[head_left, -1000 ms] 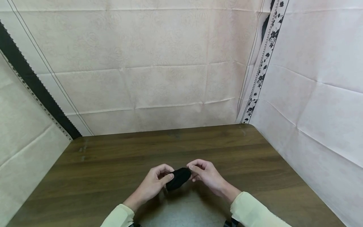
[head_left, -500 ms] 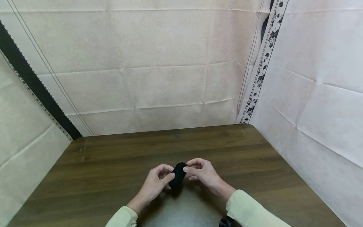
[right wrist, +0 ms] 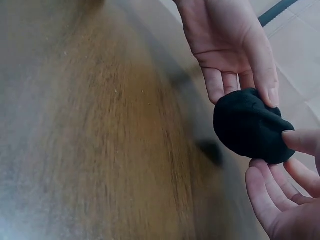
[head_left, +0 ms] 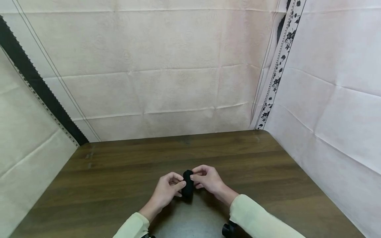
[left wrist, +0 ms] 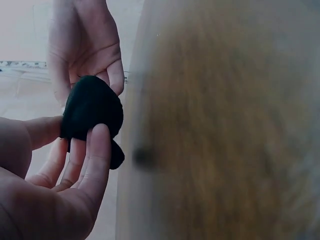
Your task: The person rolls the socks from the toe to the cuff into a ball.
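Note:
Between both hands, over the near middle of the table, is a soft black bundle (head_left: pixel 188 185), rounded and longer than wide. In the right wrist view the bundle (right wrist: pixel 250 125) shows a crease and a folded flap; what it is made of I cannot tell. My left hand (head_left: pixel 167 189) pinches its left side, thumb nearest me and fingers behind. From the right, my right hand (head_left: pixel 209 180) holds its upper part between thumb and fingers. In the left wrist view a small lobe sticks out below the main body of the bundle (left wrist: pixel 93 107).
The wooden table (head_left: pixel 119 172) stretches out around the hands, with rounded far corners. Pale creased cloth (head_left: pixel 178 66) hangs behind it, and more cloth (head_left: pixel 327 82) borders the right side. A dark wrist camera (head_left: pixel 228 229) sits under the right sleeve.
The bundle has turned from slanting to nearly upright in the head view. My right hand has shifted slightly left, its thumb now against the bundle's side. The left hand keeps its hold.

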Demonstrator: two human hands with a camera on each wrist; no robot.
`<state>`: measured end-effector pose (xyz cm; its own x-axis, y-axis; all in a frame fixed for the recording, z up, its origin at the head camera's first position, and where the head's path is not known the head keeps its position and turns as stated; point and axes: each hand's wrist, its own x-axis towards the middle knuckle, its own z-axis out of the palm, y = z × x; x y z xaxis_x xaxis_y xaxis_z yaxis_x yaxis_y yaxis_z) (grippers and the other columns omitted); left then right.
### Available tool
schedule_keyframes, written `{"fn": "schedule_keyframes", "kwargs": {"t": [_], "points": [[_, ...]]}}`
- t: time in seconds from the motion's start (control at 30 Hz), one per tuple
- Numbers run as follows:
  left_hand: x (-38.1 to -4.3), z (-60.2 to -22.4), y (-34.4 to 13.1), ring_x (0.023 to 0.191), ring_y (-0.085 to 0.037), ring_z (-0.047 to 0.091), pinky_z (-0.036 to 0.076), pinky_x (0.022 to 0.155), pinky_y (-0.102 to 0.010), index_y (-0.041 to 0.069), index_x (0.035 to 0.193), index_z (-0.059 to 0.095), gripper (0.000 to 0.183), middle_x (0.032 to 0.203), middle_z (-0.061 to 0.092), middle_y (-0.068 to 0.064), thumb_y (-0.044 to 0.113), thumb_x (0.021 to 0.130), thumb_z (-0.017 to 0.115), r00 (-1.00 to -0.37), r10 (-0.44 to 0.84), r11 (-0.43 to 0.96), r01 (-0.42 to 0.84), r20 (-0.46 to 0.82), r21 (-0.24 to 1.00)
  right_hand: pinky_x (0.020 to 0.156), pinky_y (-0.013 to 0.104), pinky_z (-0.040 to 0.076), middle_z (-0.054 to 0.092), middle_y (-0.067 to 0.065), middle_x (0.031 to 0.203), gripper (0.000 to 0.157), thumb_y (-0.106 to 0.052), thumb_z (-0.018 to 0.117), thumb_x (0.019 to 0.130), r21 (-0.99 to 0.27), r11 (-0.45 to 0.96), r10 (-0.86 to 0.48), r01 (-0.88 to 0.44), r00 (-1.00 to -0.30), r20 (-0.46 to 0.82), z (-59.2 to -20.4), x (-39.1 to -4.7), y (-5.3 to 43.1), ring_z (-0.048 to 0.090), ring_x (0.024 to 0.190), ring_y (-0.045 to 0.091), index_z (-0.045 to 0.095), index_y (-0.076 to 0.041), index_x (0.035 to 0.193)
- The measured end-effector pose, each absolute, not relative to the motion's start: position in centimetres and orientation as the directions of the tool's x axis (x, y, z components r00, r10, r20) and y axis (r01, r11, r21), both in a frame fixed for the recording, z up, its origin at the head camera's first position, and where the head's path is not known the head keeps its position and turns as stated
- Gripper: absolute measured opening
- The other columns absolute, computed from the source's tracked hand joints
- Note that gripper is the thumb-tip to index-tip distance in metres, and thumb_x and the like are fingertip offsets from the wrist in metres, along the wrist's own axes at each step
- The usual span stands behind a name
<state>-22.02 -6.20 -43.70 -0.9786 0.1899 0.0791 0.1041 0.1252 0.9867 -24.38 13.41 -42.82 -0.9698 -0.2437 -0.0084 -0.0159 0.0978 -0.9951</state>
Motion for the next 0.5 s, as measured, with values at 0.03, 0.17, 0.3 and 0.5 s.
{"fn": "schedule_keyframes", "kwargs": {"t": [0.03,0.17,0.3,0.5], "points": [[-22.1,-43.8,-6.2,0.07,-0.022,0.066,0.058,0.063,-0.039,-0.004,0.099,0.063,0.016,0.086,0.064,-0.01,0.006,0.092,0.073,-0.981,0.182,0.132,0.098,0.073,0.986,0.072,0.043,0.059,0.068,0.012,0.095,0.028,-0.009,0.073,0.093,-0.994,0.107,-0.239,-0.013,-0.971,-0.013,-42.9,-24.4,13.3,0.071,0.076,0.026,0.064,0.006,0.114],[-22.3,-44.0,-6.3,0.07,-0.021,0.066,0.059,0.065,-0.039,-0.003,0.099,0.063,0.015,0.087,0.064,-0.01,0.007,0.093,0.073,-0.986,0.162,0.153,0.059,0.034,0.986,0.073,0.045,0.059,0.069,0.012,0.095,0.028,-0.008,0.072,0.093,-0.992,0.127,-0.238,-0.005,-0.971,-0.025,-43.2,-24.7,13.1,0.071,0.079,0.03,0.063,0.006,0.114],[-22.3,-44.0,-6.3,0.072,-0.022,0.066,0.059,0.067,-0.04,-0.003,0.101,0.063,0.017,0.088,0.064,-0.011,0.008,0.093,0.072,-0.986,0.165,0.167,0.028,0.0,0.986,0.073,0.045,0.059,0.069,0.011,0.094,0.027,-0.007,0.072,0.093,-0.991,0.137,-0.239,-0.004,-0.971,-0.029,-43.5,-25.0,13.0,0.071,0.08,0.032,0.063,0.007,0.114],[-22.4,-43.9,-6.3,0.071,-0.021,0.066,0.059,0.068,-0.04,-0.003,0.103,0.063,0.017,0.089,0.063,-0.011,0.009,0.094,0.071,-0.983,0.18,0.177,0.008,-0.024,0.984,0.073,0.045,0.059,0.069,0.011,0.093,0.025,-0.006,0.071,0.093,-0.989,0.15,-0.225,0.006,-0.973,-0.04,-44.0,-25.5,12.9,0.071,0.08,0.032,0.063,0.007,0.114]]}}
